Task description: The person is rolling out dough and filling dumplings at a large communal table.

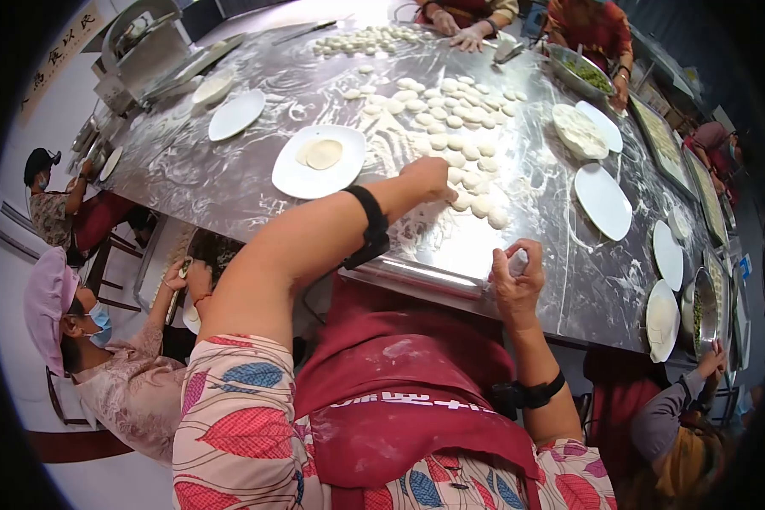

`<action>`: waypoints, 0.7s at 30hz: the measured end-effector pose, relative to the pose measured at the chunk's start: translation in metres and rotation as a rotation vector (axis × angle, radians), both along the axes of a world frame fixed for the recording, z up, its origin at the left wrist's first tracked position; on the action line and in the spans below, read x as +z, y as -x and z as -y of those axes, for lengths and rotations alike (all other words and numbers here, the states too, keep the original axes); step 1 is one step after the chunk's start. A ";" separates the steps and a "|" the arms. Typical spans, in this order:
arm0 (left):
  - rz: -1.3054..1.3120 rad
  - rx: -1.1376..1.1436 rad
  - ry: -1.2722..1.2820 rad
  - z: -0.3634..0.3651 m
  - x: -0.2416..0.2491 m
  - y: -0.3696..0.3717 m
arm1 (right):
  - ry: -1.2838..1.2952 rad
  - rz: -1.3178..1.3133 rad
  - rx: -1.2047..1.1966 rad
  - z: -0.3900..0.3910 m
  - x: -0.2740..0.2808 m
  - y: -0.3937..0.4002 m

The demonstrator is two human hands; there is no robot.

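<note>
Meanwhile left hand (427,176) touches round floury dough pieces (476,202) on steel table (229,183).

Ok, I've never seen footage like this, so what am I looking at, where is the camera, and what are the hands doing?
There is no machine: one camera worn on a person's head looks down through a fisheye lens, so the edges curve. The person wears a red apron. Their left hand reaches out to a cluster of small dough pieces on the floured steel table. Their right hand, near the table edge, pinches something small and pale, probably dough; I cannot tell exactly. A white plate holds flat round wrappers; more white plates lie to the right. Other people sit around the table, and another person's hands work at the far end.
</note>
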State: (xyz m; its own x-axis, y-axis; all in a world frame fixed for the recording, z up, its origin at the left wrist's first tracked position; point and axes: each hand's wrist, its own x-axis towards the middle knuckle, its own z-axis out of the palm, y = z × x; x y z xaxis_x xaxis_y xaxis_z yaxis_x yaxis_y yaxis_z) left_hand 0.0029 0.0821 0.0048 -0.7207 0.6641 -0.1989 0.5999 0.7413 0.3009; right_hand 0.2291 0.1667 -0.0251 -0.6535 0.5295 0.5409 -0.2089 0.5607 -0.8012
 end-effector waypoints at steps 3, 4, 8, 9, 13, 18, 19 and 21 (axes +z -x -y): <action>-0.041 0.033 -0.103 -0.007 -0.011 0.003 | -0.018 0.006 -0.016 0.001 -0.002 -0.001; -0.053 0.030 -0.145 -0.008 -0.015 0.003 | -0.043 0.002 -0.031 0.001 -0.003 -0.002; 0.073 -0.050 -0.448 0.013 -0.014 -0.007 | -0.147 -0.142 0.033 -0.001 -0.009 -0.004; 0.236 -0.054 -0.474 0.024 0.001 -0.022 | -0.069 -0.107 0.040 0.002 -0.006 -0.007; 0.353 -0.228 -0.240 0.047 -0.012 -0.044 | 0.045 -0.043 0.036 0.004 0.003 0.003; 0.252 -0.188 -0.224 0.044 -0.013 -0.045 | -0.017 0.014 0.051 -0.012 0.015 0.033; 0.214 -0.195 -0.226 0.047 -0.011 -0.046 | -0.078 -0.029 0.048 -0.013 0.018 0.035; 0.241 -0.152 -0.243 0.052 -0.007 -0.054 | -0.177 -0.069 0.018 -0.013 0.026 0.037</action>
